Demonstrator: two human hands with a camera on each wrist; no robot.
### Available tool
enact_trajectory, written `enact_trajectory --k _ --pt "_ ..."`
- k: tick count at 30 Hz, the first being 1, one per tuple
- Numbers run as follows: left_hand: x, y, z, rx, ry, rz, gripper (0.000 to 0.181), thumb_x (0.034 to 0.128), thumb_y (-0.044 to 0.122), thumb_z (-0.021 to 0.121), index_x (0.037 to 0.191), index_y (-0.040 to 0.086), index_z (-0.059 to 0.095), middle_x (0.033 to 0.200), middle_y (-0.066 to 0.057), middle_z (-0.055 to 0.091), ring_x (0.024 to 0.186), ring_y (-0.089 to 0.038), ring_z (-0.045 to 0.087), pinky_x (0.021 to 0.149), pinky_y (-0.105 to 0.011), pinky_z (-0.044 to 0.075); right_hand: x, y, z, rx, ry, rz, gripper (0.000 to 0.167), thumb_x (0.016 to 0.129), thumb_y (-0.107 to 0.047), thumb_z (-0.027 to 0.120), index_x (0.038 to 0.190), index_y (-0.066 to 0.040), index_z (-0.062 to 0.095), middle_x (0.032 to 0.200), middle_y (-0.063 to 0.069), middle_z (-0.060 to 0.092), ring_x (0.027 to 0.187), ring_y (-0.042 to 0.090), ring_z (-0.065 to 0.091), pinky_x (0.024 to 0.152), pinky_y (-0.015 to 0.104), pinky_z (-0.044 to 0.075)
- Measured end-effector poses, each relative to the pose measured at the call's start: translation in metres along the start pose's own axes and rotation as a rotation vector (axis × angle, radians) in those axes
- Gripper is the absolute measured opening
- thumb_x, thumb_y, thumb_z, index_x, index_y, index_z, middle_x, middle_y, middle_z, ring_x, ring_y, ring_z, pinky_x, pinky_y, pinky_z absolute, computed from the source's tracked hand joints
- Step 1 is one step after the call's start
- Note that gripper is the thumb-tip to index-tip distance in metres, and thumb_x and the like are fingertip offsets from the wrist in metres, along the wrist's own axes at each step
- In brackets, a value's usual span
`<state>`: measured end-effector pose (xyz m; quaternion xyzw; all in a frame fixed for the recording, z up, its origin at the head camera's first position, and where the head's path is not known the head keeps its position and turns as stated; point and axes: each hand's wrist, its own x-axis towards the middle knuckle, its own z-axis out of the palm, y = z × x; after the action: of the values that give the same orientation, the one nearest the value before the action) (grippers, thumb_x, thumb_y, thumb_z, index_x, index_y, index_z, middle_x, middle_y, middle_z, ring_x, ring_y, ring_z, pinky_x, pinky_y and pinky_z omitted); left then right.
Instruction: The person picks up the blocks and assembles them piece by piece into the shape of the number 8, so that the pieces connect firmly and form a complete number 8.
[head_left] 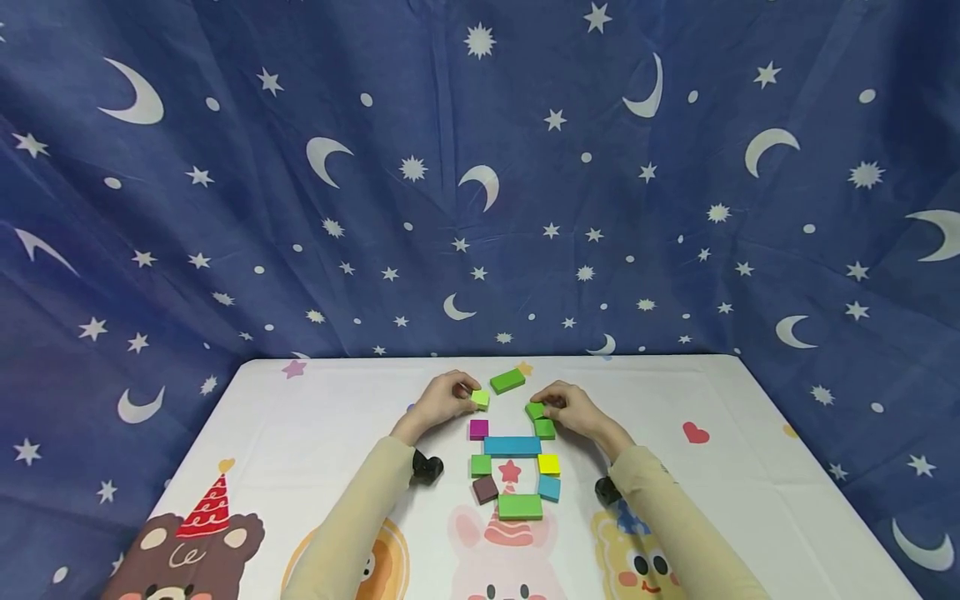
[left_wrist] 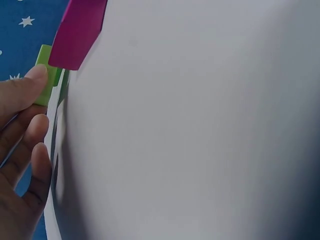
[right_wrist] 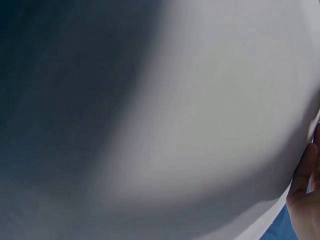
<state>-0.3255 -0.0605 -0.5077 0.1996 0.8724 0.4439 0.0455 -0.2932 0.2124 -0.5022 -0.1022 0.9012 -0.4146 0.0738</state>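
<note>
My left hand (head_left: 444, 398) pinches a yellow-green block (head_left: 480, 400) between thumb and fingers; the left wrist view shows the thumb pressed on that block (left_wrist: 43, 95). Just nearer me lies a magenta block (head_left: 479, 430). On the other side, my right hand (head_left: 576, 410) grips a green block (head_left: 535, 411) with thumb and index finger. This block sits close against another green block (head_left: 544, 429). Between and beyond the hands lies a long green block (head_left: 507, 381), tilted. Only a few fingers (right_wrist: 304, 172) show in the right wrist view, where the held block is out of sight.
A long blue block (head_left: 512, 447) lies crosswise. Nearer me come a green block (head_left: 481, 465), a yellow block (head_left: 548, 464), a brown block (head_left: 485, 489), a light-blue block (head_left: 549, 487) and a long green block (head_left: 520, 507). Behind the white table (head_left: 750, 467) hangs a blue curtain (head_left: 525, 250).
</note>
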Motion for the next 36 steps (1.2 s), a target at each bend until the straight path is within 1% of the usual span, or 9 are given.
enact_trajectory --k 5,8,11,15,19,25,32,36 --pt "-0.0043 0.0035 0.0005 0.005 -0.024 0.002 0.027 0.078 0.006 0.076 0.104 0.006 0.069 0.094 -0.008 0.064 0.081 -0.013 0.054 0.076 -0.025 0.043 -0.0001 0.0008 0.0012 -0.014 -0.003 -0.007 0.026 0.087 0.004 0.06 0.109 -0.007 0.071 0.112 0.012 0.062 0.095 0.022 0.051 0.087 0.035 0.044" --pt "-0.0056 0.003 0.0013 0.006 -0.035 0.001 0.027 0.078 0.006 0.076 0.104 0.007 0.069 0.092 -0.007 0.063 0.08 -0.013 0.053 0.075 -0.025 0.043 -0.0001 0.0008 0.0009 -0.019 -0.005 -0.01 0.026 0.088 0.004 0.06 0.109 -0.006 0.07 0.112 0.012 0.062 0.095 0.022 0.051 0.086 0.034 0.044" --pt "-0.0065 0.0025 0.0022 -0.001 -0.042 -0.005 0.027 0.0777 0.007 0.076 0.104 0.008 0.07 0.091 -0.005 0.063 0.08 -0.013 0.053 0.075 -0.025 0.043 -0.0003 0.0003 0.0008 -0.023 -0.005 -0.012 0.027 0.087 0.004 0.06 0.11 -0.007 0.071 0.112 0.012 0.062 0.095 0.021 0.051 0.087 0.034 0.044" --pt "-0.0068 0.0011 0.0037 -0.003 -0.046 0.001 0.027 0.0776 0.005 0.076 0.103 0.008 0.07 0.091 -0.005 0.063 0.08 -0.013 0.053 0.075 -0.026 0.043 -0.0012 -0.0008 0.0012 -0.025 -0.001 -0.015 0.027 0.087 0.005 0.061 0.109 -0.007 0.071 0.11 0.011 0.063 0.094 0.021 0.051 0.087 0.036 0.045" --pt "-0.0073 0.0 0.0049 0.004 -0.053 0.006 0.026 0.0783 0.005 0.075 0.103 0.008 0.07 0.092 -0.005 0.063 0.081 -0.013 0.052 0.075 -0.026 0.043 -0.0015 -0.0007 0.0011 -0.022 -0.002 -0.017 0.027 0.087 0.005 0.061 0.109 -0.007 0.071 0.111 0.012 0.063 0.095 0.022 0.051 0.087 0.036 0.044" --pt "-0.0079 0.0001 0.0051 0.002 -0.068 -0.008 0.026 0.0781 0.004 0.075 0.104 0.009 0.07 0.095 -0.004 0.063 0.083 -0.013 0.053 0.076 -0.025 0.044 -0.0011 0.0002 0.0005 -0.021 -0.007 -0.039 0.026 0.087 0.005 0.06 0.109 -0.005 0.07 0.111 0.014 0.062 0.096 0.023 0.052 0.086 0.033 0.044" --pt "-0.0084 0.0002 0.0033 0.0 -0.091 0.007 0.027 0.08 0.004 0.072 0.107 0.007 0.07 0.1 -0.007 0.065 0.086 -0.014 0.054 0.078 -0.025 0.045 -0.0016 0.0002 0.0007 -0.01 -0.003 -0.028 0.026 0.087 0.006 0.06 0.108 -0.005 0.071 0.111 0.013 0.062 0.096 0.023 0.052 0.088 0.038 0.044" --pt "-0.0097 0.0006 0.0023 -0.017 -0.097 0.005 0.026 0.0824 0.004 0.07 0.108 0.007 0.07 0.103 -0.008 0.065 0.087 -0.014 0.055 0.08 -0.025 0.045 -0.0011 0.0007 0.0008 -0.018 -0.001 -0.024 0.026 0.087 0.005 0.06 0.109 -0.006 0.071 0.111 0.013 0.063 0.096 0.023 0.052 0.088 0.035 0.044"
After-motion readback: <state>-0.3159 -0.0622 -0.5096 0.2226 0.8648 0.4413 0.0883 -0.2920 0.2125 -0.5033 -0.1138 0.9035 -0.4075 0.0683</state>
